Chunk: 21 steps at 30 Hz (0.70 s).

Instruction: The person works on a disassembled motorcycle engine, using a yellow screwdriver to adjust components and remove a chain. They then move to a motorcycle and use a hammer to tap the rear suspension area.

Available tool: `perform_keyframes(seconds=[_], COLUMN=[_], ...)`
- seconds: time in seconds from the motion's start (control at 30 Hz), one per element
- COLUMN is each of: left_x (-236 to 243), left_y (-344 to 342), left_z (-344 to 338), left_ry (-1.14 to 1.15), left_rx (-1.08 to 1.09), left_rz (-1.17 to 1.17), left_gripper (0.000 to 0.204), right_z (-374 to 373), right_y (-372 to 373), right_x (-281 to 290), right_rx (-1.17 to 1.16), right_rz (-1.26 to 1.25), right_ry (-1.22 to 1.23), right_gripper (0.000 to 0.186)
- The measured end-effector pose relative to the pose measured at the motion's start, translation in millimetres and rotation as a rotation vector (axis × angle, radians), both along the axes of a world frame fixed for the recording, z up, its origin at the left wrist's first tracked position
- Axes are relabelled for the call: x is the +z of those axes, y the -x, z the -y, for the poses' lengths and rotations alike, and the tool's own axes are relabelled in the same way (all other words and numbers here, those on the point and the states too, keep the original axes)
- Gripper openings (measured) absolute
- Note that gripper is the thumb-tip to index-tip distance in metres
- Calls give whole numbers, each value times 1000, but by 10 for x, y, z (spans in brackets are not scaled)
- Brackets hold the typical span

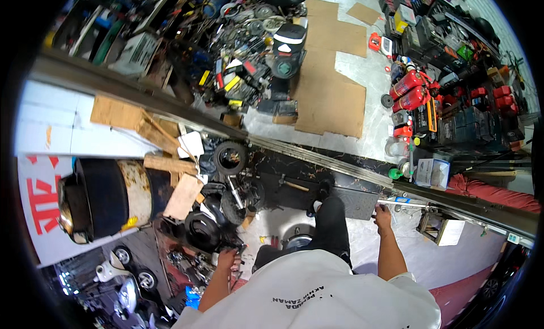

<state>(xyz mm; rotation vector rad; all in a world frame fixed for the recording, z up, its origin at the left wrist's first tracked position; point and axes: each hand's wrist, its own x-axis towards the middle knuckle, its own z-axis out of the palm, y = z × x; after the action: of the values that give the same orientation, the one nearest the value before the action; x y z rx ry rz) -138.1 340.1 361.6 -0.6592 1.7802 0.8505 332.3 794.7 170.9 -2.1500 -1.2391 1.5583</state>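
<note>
- While grips cannot be told in the head view, the left hand (228, 260) is placed lower centre-left, near a round black rubber tyre (194, 238).
- The right hand (383, 217) is held right of centre, by a slim, straight, pale rod (416, 204).
- Flat brown cardboard (331, 88) is laid upper centre, probably to catch grime.

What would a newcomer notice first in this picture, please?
Probably the large brown cardboard on the floor at top centre, then the two red cylinders right of it. At left, a black barrel shape with a rusty cream band stands out. Lower down, the left hand and right hand show beyond the white shirt.
</note>
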Motion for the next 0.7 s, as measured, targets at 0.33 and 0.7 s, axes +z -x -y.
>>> perform_keyframes(seconds=[0.33,0.7], left_x=[273,-1145], left_y=[837,1292], left_z=[-1837,-2058], left_ry=[-6,-59], left_rx=[-219,192], left_rz=[-205,220], left_gripper=[27,12], right_z=[-940,-2488], right_y=[-315,678], right_x=[-92,1115], right_rx=[54,-234], right_rz=[182,230], right_ry=[-9,79], right_gripper=[40,47])
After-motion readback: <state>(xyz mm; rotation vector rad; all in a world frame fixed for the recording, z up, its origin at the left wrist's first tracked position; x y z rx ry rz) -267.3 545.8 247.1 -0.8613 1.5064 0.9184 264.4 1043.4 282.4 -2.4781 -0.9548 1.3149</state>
